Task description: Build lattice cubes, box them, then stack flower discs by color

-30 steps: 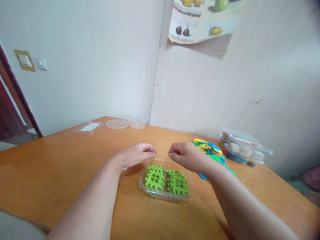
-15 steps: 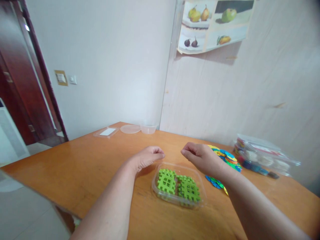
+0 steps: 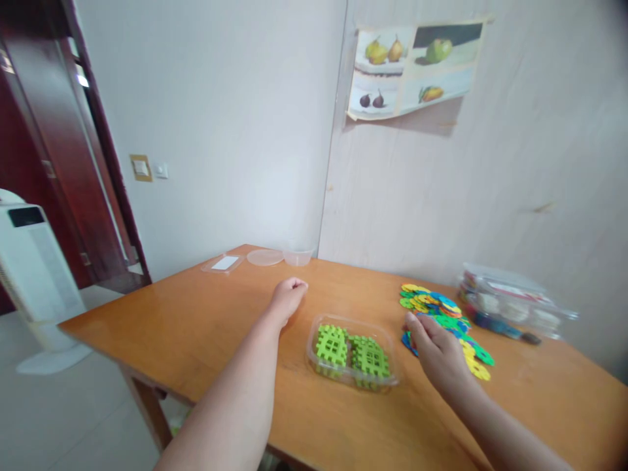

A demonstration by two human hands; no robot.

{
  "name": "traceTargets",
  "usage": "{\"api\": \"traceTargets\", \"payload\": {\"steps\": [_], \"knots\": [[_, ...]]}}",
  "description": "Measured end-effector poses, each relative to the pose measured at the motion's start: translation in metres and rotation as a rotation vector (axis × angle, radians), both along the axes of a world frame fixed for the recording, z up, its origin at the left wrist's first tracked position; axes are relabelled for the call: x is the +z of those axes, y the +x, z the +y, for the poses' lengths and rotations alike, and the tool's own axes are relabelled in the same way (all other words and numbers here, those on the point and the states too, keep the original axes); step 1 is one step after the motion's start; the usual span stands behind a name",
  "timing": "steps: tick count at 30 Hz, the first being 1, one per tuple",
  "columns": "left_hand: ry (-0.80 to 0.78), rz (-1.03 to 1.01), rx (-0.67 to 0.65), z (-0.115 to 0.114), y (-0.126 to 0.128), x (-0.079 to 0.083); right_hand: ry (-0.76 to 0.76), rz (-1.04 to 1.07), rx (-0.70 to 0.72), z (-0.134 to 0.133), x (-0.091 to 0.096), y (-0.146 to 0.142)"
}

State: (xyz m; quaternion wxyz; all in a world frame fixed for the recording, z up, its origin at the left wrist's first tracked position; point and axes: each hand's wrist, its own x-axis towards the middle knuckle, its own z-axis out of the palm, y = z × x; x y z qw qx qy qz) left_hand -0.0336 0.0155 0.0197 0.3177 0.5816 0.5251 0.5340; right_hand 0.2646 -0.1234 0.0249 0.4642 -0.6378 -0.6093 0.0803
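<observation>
A clear plastic tray (image 3: 354, 379) on the table holds two stacks of lime-green interlocking square blocks, the left stack (image 3: 331, 347) and the right stack (image 3: 369, 358). My left hand (image 3: 289, 299) is curled closed at the tray's far left, apart from it, and nothing shows in its fingers. To the right of the tray, my right hand (image 3: 439, 350) is closed too, thumb against the index finger, with nothing visible between them. It is in front of a loose pile of notched plastic discs (image 3: 422, 301) in yellow, green and blue and hides part of it.
Packed clear plastic containers (image 3: 513, 304) stand at the back right. Along the back left edge are a flat clear lid (image 3: 223, 263), a round lid (image 3: 265, 258) and a clear bowl (image 3: 297, 258). A white appliance (image 3: 42, 275) stands on the floor at left.
My hands have moved apart: the left away from the tray's far rim, the right off to the right and lower, beside the discs. More of the pile shows. The camera view has shifted.
</observation>
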Motion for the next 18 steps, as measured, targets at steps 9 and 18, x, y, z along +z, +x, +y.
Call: {"api": "traceTargets", "payload": {"steps": [9,18], "knots": [[-0.056,0.006,0.405,0.016,-0.02,-0.004,-0.047,-0.036,0.02,-0.001,-0.038,0.02],[-0.147,0.482,0.509,0.041,-0.131,0.004,-0.076,-0.037,0.076,-0.003,-0.047,0.02]]}}
